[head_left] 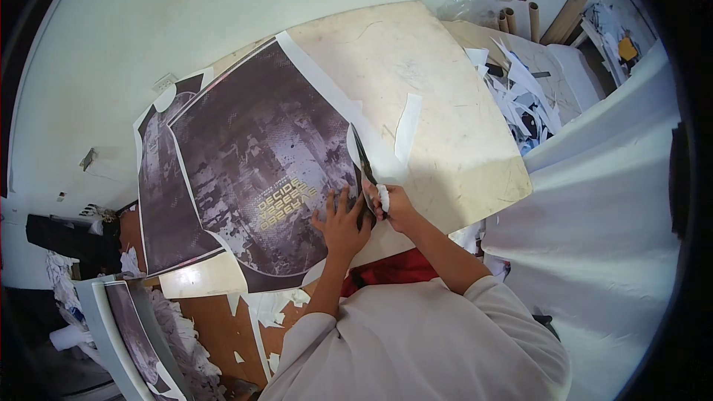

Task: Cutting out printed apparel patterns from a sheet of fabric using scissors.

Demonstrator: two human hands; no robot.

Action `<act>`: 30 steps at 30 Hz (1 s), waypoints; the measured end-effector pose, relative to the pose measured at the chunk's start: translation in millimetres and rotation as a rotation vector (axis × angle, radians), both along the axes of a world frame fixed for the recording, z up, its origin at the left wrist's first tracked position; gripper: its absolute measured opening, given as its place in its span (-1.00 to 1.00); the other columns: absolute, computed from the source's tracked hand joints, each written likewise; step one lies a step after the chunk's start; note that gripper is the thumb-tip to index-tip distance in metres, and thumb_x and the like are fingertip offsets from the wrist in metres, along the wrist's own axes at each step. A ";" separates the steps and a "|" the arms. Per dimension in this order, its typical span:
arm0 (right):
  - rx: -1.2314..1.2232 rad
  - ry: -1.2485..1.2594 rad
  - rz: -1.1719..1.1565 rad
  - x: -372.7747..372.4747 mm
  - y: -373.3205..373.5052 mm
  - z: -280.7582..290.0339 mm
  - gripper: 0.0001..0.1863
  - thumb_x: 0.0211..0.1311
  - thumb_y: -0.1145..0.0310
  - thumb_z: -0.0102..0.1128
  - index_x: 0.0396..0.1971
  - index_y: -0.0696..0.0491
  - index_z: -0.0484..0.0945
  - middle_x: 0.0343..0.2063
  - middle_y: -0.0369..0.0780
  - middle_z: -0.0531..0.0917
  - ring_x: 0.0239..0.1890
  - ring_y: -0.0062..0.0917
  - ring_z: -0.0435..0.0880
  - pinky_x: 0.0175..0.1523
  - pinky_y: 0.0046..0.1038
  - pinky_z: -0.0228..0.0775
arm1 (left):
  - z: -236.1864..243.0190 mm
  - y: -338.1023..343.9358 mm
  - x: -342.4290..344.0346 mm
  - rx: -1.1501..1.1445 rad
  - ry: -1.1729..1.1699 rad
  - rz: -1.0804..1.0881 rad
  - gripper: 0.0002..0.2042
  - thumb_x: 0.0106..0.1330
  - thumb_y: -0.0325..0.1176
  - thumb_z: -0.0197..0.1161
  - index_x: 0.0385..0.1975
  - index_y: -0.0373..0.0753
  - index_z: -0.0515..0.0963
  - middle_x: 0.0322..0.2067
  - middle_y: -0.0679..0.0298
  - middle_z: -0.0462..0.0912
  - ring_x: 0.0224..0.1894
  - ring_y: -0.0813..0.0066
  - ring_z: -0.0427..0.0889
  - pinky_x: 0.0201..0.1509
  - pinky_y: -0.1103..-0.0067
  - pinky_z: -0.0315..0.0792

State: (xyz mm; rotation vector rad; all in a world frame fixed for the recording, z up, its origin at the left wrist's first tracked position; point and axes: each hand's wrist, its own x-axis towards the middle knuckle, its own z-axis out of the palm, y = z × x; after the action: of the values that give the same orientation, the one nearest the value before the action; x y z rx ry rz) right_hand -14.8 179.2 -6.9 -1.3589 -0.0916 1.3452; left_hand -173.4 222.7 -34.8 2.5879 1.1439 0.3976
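Observation:
A large dark purple-grey printed sheet (pixel 238 126) with a white border and yellow lettering lies flat on the table. Spread over its lower right part, my left hand (pixel 344 226) presses down with the fingers apart. Just right of it, my right hand (pixel 394 208) grips large dark scissors (pixel 361 150), whose handle has a white wrapping. The blades point away from me along the sheet's right edge, where a strip of white border curls beside them. Whether the blades are open or closed is hard to make out.
A second printed piece (pixel 167 178) lies partly under the first, at the left. On the pale table (pixel 460 104) rests a loose white strip (pixel 408 128). White offcuts (pixel 527 100) pile up beyond the table's right side. A printer-like machine (pixel 134 334) stands at lower left; scraps litter the brown floor (pixel 215 327).

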 end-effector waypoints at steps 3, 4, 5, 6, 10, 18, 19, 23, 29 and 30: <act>-0.051 0.049 -0.017 12.4 10.0 4.0 -0.47 0.20 -0.06 0.55 -0.68 -0.08 0.42 -0.71 -0.38 0.45 -0.73 -0.63 0.38 -0.61 -0.52 0.16 | 6.9 -1.3 1.1 -0.005 -0.019 -0.026 -0.51 0.25 -0.03 0.25 0.23 0.22 0.62 0.44 0.28 0.38 0.52 0.06 0.21 0.33 -0.24 -0.07; -0.075 0.078 -0.020 16.5 12.9 4.9 -0.46 0.19 -0.07 0.55 -0.68 -0.09 0.41 -0.72 -0.38 0.44 -0.73 -0.63 0.38 -0.61 -0.52 0.16 | 10.0 -2.2 2.2 0.008 -0.008 -0.020 -0.51 0.25 -0.04 0.24 0.24 0.26 0.61 0.43 0.30 0.41 0.50 0.07 0.25 0.32 -0.23 -0.04; -0.072 0.078 -0.019 17.9 12.1 4.6 -0.46 0.19 -0.07 0.55 -0.68 -0.09 0.41 -0.72 -0.38 0.44 -0.73 -0.63 0.38 -0.61 -0.52 0.16 | 13.3 -2.6 2.5 0.022 0.004 -0.012 -0.51 0.26 -0.04 0.22 0.25 0.29 0.60 0.41 0.31 0.43 0.48 0.09 0.28 0.31 -0.21 -0.01; -0.039 0.055 0.033 20.4 10.3 4.4 -0.49 0.21 -0.10 0.53 -0.61 -0.10 0.44 -0.70 -0.42 0.45 -0.72 -0.66 0.38 -0.59 -0.53 0.17 | 13.1 -3.7 2.0 0.025 0.003 -0.010 -0.51 0.26 -0.04 0.22 0.25 0.29 0.60 0.41 0.31 0.43 0.48 0.09 0.28 0.31 -0.21 -0.01; -0.063 0.037 0.092 27.8 6.7 7.3 -0.51 0.21 -0.14 0.51 -0.54 -0.10 0.46 -0.70 -0.45 0.44 -0.72 -0.69 0.37 -0.57 -0.54 0.17 | 16.2 -9.0 -3.9 0.027 -0.012 -0.020 -0.51 0.29 -0.02 0.22 0.28 0.35 0.57 0.39 0.32 0.46 0.47 0.09 0.29 0.31 -0.22 -0.01; -0.075 -0.092 0.180 52.5 11.4 11.8 -0.47 0.14 -0.13 0.57 -0.57 -0.12 0.40 -0.72 -0.43 0.39 -0.74 -0.69 0.33 -0.62 -0.54 0.11 | 24.8 -6.2 -28.1 -0.013 0.015 -0.100 -0.50 0.29 -0.07 0.26 0.28 0.36 0.57 0.41 0.33 0.43 0.51 0.13 0.25 0.37 -0.17 -0.07; -0.079 -0.082 0.166 51.8 10.6 12.4 -0.47 0.13 -0.11 0.59 -0.57 -0.12 0.39 -0.72 -0.44 0.39 -0.75 -0.69 0.32 -0.63 -0.55 0.11 | 24.7 -5.4 -30.3 -0.007 0.010 -0.113 -0.50 0.29 -0.07 0.27 0.28 0.36 0.56 0.41 0.34 0.43 0.50 0.14 0.25 0.38 -0.17 -0.07; -0.106 -0.007 0.047 50.5 18.6 16.3 -0.56 0.16 0.04 0.61 -0.57 -0.05 0.49 -0.72 -0.44 0.43 -0.77 -0.72 0.34 -0.68 -0.59 0.11 | 24.2 -8.8 -36.1 -0.003 0.032 -0.170 -0.49 0.29 -0.06 0.28 0.30 0.38 0.55 0.41 0.34 0.42 0.50 0.16 0.25 0.39 -0.15 -0.07; -0.071 -0.065 0.121 61.9 17.9 9.1 -0.53 0.12 -0.02 0.62 -0.57 -0.09 0.47 -0.71 -0.45 0.42 -0.75 -0.73 0.35 -0.65 -0.60 0.15 | 25.8 -12.2 -32.0 -0.016 0.033 -0.169 -0.49 0.29 -0.03 0.23 0.30 0.39 0.54 0.40 0.34 0.45 0.49 0.16 0.28 0.36 -0.18 -0.06; -0.069 -0.065 0.122 61.4 19.0 12.3 -0.53 0.12 -0.02 0.62 -0.57 -0.09 0.47 -0.71 -0.45 0.42 -0.75 -0.73 0.35 -0.65 -0.60 0.15 | 25.7 -12.2 -33.7 -0.015 0.033 -0.168 -0.49 0.29 -0.03 0.23 0.30 0.39 0.54 0.40 0.34 0.45 0.49 0.16 0.28 0.36 -0.18 -0.06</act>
State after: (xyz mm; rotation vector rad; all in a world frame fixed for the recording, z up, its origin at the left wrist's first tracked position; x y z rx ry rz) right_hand 46.6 198.1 5.3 -1.4760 -0.1758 1.4166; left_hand -207.1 210.5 -9.1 2.6608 0.9264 0.3087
